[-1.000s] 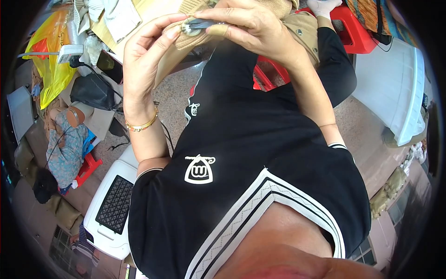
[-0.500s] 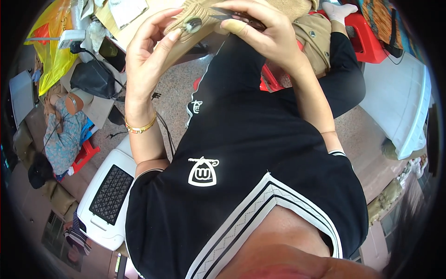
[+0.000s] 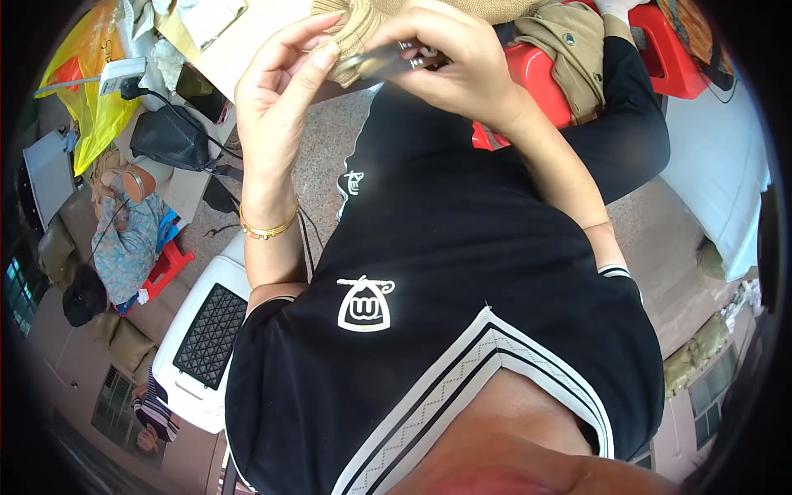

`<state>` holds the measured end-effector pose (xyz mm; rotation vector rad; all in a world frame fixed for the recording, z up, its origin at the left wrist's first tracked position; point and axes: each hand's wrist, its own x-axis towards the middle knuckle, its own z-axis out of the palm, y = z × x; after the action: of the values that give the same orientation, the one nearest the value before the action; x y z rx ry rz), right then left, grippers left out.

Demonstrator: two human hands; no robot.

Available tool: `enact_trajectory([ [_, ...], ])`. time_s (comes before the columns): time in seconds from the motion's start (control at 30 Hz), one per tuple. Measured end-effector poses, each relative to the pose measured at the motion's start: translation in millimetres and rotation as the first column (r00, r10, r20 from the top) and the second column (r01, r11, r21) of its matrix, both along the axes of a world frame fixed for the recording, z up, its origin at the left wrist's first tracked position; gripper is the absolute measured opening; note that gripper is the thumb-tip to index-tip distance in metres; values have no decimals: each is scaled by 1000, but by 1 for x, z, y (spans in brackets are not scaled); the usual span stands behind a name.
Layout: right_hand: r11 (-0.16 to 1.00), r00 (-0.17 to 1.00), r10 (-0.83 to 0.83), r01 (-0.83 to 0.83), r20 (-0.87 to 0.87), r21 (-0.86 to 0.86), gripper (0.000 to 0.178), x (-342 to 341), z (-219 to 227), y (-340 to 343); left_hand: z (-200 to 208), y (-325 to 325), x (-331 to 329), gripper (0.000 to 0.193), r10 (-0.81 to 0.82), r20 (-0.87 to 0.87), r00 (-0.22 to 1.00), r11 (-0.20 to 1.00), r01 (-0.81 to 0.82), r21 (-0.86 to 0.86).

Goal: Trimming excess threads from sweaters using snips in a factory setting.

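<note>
My left hand (image 3: pixel 276 103) pinches the ribbed edge of a tan knitted garment (image 3: pixel 363 23) between thumb and fingers, above the near edge of the table. A round button shows only in part on this edge, beside my left thumb. My right hand (image 3: pixel 466 70) is closed around small dark metal scissors (image 3: pixel 386 63), which look like thread snips. Their blades are blurred and lie against the knit by the button. Whether they touch a thread cannot be made out.
A red stool (image 3: pixel 535 78) at the right has buttoned tan knitwear (image 3: pixel 569 41) beside it. On the left are a yellow plastic bag (image 3: pixel 70 124), a white power strip (image 3: pixel 124 76), a black bag (image 3: pixel 169 139) and a white plastic box (image 3: pixel 227 272). Another person in blue patterned clothing (image 3: pixel 128 247) sits at far left.
The snips have come down and left onto the knit near the button, which is now mostly covered. My left hand has shifted slightly right with the garment.
</note>
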<state>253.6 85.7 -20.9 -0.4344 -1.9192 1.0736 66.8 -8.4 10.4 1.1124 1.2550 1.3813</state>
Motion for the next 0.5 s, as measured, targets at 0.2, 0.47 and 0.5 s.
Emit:
enact_trajectory([
  [0.2, 898, 988, -140, 157, -70, 410, 38, 7, -5, 1, 0, 1, 5, 30, 45, 91, 995, 999, -45, -4],
  [0.47, 983, 998, -56, 54, 5, 174, 29, 6, 13, 0, 4, 2, 12, 26, -5, 138, 990, 999, 11, -45],
  [0.5, 992, 998, 15, -8, -57, 122, 23, 4, 15, 2, 4, 1, 12, 26, -19, 125, 992, 998, 25, -52],
])
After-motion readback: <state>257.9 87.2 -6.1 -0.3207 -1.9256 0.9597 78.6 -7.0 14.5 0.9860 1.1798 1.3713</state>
